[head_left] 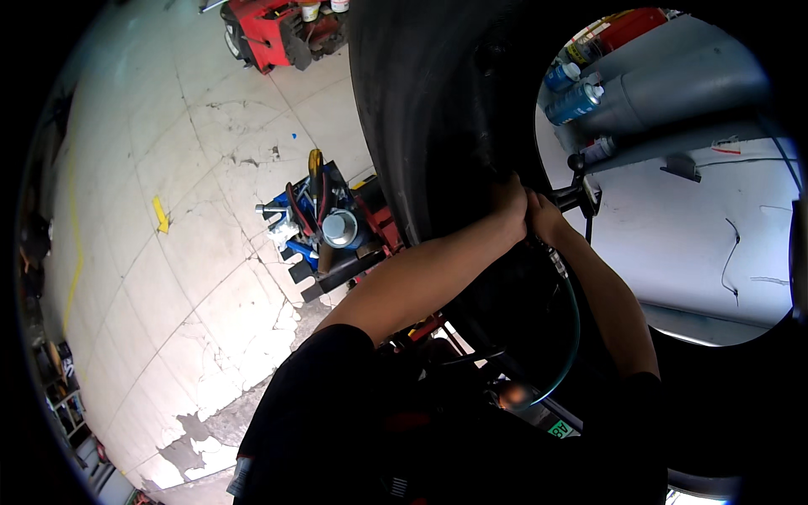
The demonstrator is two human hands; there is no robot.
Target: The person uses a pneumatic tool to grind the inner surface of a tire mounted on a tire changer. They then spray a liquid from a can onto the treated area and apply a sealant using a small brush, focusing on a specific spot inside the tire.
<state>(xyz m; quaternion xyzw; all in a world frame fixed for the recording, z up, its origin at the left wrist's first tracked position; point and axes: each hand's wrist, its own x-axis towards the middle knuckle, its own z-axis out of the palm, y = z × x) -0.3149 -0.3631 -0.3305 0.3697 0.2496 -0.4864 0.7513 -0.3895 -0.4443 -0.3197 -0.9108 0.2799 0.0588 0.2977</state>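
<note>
A large black tyre (396, 109) stands upright in front of me, its dark hollow inside facing my hands. My right hand (547, 220) is closed around a dark air tool, mostly hidden by the hand. From below that hand, a metal coupling (557, 263) leads into a teal air hose (576, 324) that curves down toward my body. Against it, my left hand (508, 202) reaches into the tyre's shadow with its fingers hidden. Just right of the hands, a black part with a bright metal end (592, 195) sticks out; whether it belongs to the tool, I cannot tell.
Left of the tyre, a tool tray (316, 286) holds pliers, a can (340, 227) and other tools. A red machine (268, 38) stands at the far end of the tiled floor (168, 286). Through the tyre's opening show spray cans (576, 103) and a white surface (699, 244).
</note>
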